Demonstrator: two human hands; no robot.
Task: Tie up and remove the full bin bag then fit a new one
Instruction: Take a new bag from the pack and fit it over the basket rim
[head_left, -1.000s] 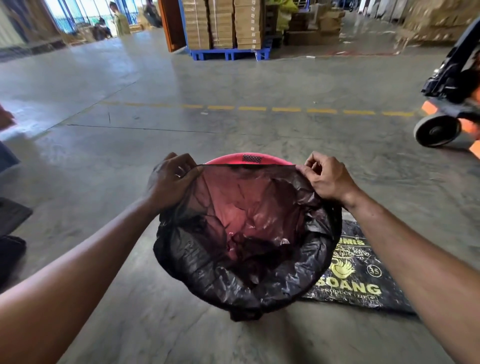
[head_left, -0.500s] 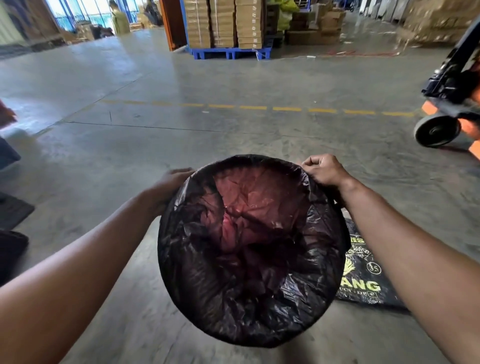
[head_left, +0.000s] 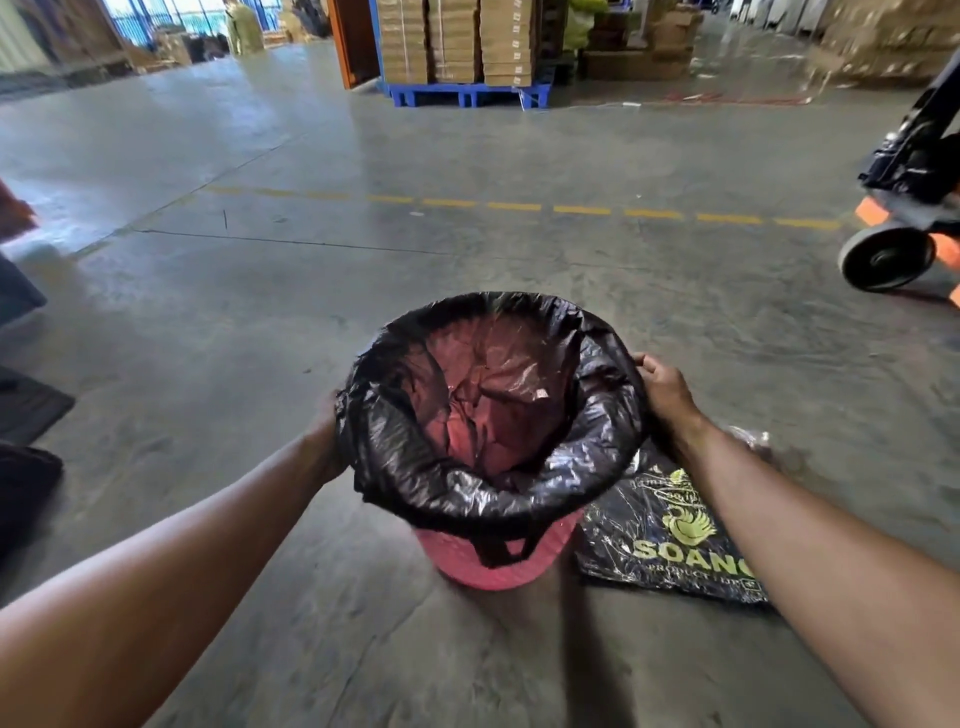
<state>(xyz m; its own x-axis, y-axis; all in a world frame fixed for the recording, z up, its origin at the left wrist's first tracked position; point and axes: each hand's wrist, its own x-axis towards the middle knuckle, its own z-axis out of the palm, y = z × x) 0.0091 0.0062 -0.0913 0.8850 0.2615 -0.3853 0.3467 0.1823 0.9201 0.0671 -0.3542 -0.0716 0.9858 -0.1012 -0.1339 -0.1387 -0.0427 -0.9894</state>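
**Black bag stretched over the pink bin**

Head view: a pink bin (head_left: 498, 564) is seen standing on the concrete floor (head_left: 260, 322), well away from its edges. A black bin bag (head_left: 483, 499) is folded over the rim, and a handle loop hangs down the front wall. The right hand (head_left: 667, 392) is closed on the bag at the right side of the rim. The left hand (head_left: 327, 415) is mostly hidden behind the bag; its grip cannot be told. A printed black packet (head_left: 670, 545) lies just beside the bin.
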